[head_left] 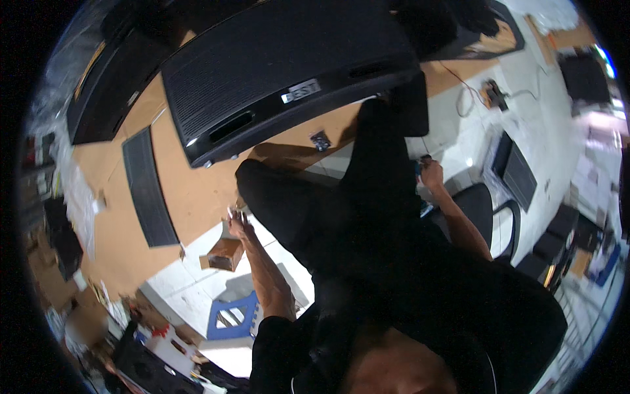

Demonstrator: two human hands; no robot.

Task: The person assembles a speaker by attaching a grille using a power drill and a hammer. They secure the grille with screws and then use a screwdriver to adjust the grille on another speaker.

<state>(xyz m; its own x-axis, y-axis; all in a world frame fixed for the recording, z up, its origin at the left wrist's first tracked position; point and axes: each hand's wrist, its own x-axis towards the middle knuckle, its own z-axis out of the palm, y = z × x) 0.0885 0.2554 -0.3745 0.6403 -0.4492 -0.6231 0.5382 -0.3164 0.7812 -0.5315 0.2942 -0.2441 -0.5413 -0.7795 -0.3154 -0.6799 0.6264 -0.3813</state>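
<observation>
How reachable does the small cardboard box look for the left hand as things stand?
Probably yes: the left hand is close to the small cardboard box, and nothing visible blocks the way between them.

Blue stool (250,316) on white tiles (174,282); black chair (475,205) at right; clear plastic sheeting (76,205) far left.

A large black cabinet (282,59), with a ribbed face, slots and a pale badge, is set slantwise over the brown sheet (197,190), well in from its left edge. On the white floor (187,279), just beside the sheet's near edge, a small brown box (222,256) is seen open. A bluish object (419,170), its kind unclear, is held in the right hand (431,174).
</observation>
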